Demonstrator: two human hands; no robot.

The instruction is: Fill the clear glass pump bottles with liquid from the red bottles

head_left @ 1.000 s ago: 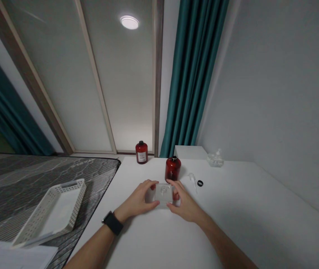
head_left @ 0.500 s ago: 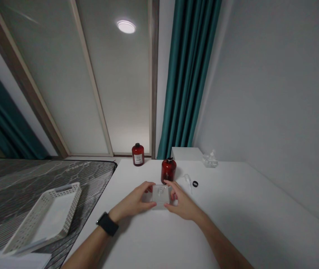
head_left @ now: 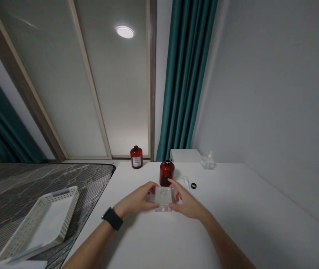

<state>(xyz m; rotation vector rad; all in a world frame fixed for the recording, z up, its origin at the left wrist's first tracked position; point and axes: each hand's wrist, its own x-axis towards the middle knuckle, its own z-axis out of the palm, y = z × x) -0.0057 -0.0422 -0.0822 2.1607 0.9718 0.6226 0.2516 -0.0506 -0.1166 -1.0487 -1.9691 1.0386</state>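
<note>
A small clear box (head_left: pixel 163 194), see-through with a faint round shape near its top, sits low over the white table between both hands. My left hand (head_left: pixel 142 198), with a black watch on its wrist, closes on the box's left side, thumb near the front corner. On the right side, my right hand (head_left: pixel 186 201) grips with its thumb at the front corner and its index finger raised near the back edge. Right behind the box stands a dark red bottle (head_left: pixel 166 172) with an open-looking neck. A translucent pump piece (head_left: pixel 186 181) and a black ring (head_left: pixel 193 185) lie to its right.
Another red bottle (head_left: pixel 136 157), labelled and black-capped, stands at the table's back left. A white box (head_left: pixel 185 155) and a clear glass-like container (head_left: pixel 208 161) are at the back. Left of the table (head_left: pixel 176 243), a white perforated basket (head_left: pixel 71 220) rests on a grey surface.
The hands and the clear box have shifted slightly right relative to the red bottle. The grip looks much the same. The whole view has tilted a little.
</note>
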